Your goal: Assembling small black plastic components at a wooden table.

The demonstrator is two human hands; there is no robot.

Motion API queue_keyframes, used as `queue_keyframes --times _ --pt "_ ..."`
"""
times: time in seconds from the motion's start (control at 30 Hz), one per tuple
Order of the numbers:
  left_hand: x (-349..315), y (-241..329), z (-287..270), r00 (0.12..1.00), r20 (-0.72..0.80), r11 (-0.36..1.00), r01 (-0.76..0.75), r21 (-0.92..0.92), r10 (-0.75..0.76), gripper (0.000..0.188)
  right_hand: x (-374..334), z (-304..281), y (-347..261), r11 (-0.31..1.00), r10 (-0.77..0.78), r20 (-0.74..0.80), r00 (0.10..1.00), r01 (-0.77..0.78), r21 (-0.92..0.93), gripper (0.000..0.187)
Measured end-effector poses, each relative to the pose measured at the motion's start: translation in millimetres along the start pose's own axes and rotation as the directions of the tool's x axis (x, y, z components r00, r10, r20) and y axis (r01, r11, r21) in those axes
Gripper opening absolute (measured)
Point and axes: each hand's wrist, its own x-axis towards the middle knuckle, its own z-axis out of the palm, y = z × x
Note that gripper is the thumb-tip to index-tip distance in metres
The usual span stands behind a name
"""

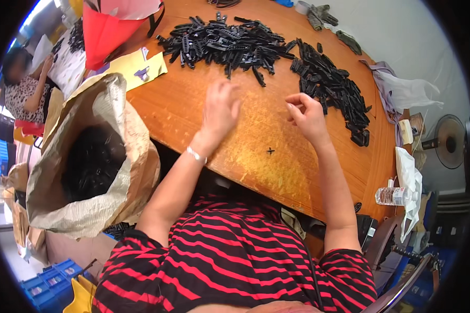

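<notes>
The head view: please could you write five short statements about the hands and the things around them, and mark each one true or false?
1. The left hand is nearer to the open sack than the right hand is. True.
2. A bracelet is on the right wrist. False: the bracelet is on the left wrist.
3. The small cross-shaped piece lies on the table, apart from the heaped black parts. True.
4. The right hand has all fingers spread wide. False: its fingers are curled.
5. The sack is full of white cloth. False: it holds dark pieces.
</notes>
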Motion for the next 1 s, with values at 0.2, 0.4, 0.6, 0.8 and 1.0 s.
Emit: queue_keyframes --times 0.2,0.4,0.6,0.8,1.0 --pt "70.9 -58.6 50.6 0.984 -0.086 0.932 0.177 0.316 -0.158 0.067 -8.1 -20.8 53.6 0.881 -0.175 -0.236 0.956 0.045 -0.472 0.017" --pt "77.1 -72.9 74.4 0.993 -0.002 0.935 0.111 0.336 -0.117 0.056 0.8 -15.0 70.7 0.761 -0.183 -0.287 0.940 -0.049 -0.646 0.021" --pt "47.5 -40.9 71.2 0.995 0.104 0.982 -0.025 0.187 0.005 0.053 -2.8 -10.2 79.9 0.774 -0.168 -0.208 0.963 -0.002 -0.633 0.020" --pt "15.0 -13.1 48.4 0.973 0.179 0.989 -0.151 0.006 0.147 0.042 -11.5 -3.4 67.0 0.887 -0.180 -0.059 0.982 0.136 -0.441 0.020" --pt "7.6 -15.9 39.8 0.984 0.115 0.987 -0.143 0.067 0.135 0.031 -16.8 -4.7 62.7 0.834 -0.288 -0.055 0.956 0.223 -0.505 0.026"
